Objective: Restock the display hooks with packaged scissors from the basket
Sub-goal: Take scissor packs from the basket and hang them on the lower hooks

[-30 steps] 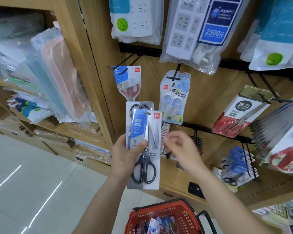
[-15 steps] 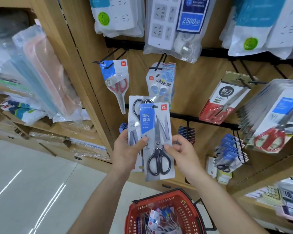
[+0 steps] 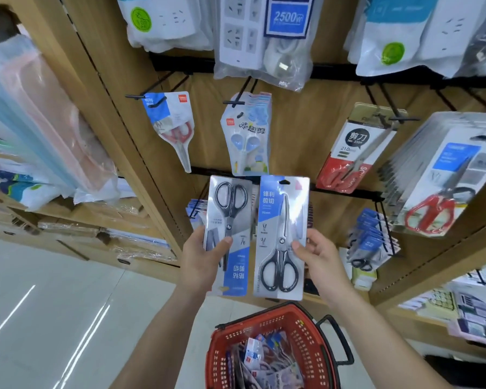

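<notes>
**Q:** Head view. What has altered in the last second?

**A:** The two packs, stacked in the left hand a second ago, are now apart. The left hand (image 3: 199, 259) pinches a clear blister pack of black-handled scissors on a blue card (image 3: 230, 220). Its handles are uppermost and the thumb lies on its face. The right hand (image 3: 320, 256) pinches a second blue-carded pack of black-handled scissors (image 3: 281, 220), handles down, with the hang-hole at 12 o'clock. The packs sit side by side, just below the picture's centre.

**Q:** What does this mean for the task?

**A:** Probably each pack can now be hung singly. The right one appears oriented for a hook, while the left one would need turning.

**Q:** Counts?

**A:** Two hands and two held packs, neither yet hung. One red plastic mesh basket (image 3: 309, 343) at 6 o'clock holds further packs, too jumbled to count. One black wire hook (image 3: 141, 96) at 11 o'clock carries one pack of red-handled scissors (image 3: 171, 122).
</notes>
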Demonstrator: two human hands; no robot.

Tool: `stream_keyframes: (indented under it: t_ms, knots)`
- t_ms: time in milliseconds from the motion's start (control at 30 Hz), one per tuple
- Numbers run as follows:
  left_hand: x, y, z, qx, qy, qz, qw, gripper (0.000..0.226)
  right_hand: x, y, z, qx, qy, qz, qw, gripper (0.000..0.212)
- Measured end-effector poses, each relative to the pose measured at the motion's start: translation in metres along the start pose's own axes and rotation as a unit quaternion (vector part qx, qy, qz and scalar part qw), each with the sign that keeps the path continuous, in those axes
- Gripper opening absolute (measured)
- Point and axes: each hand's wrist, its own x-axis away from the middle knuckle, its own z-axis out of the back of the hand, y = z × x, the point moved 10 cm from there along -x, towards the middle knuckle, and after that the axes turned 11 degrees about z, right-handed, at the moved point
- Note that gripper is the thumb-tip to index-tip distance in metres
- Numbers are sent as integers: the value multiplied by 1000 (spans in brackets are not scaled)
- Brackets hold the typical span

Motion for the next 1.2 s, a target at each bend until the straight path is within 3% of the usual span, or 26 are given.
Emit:
stream_keyframes:
  t_ms: [67,233,367,467,600,800,1200]
  knots:
    - [0,-19,-15,-20,-21,16,999,14,10,19,20,-6,31,-22,999,11]
    - [1,-59,-68,-68,-80,56,993,15,49,86,87,18,119,-93,988,18]
    - [9,-82,-126,-107,-132,57,984,24,86,144,151,25,191,-155,969,17]
    - [12,-105,-169,-130,-171,65,974,17,105,181,195,17,247,-197,949,20]
    - [10,-133,-209,-150,-183,82,968,23,102,210,242,11,314,-206,927,31]
    - [6,-158,-237,-164,-171,86,968,21,74,247,272,28,321,-223,920,19]
    - [-2,-180,-236,-190,-155,129,961,16,58,274,272,-18,341,-187,921,24]
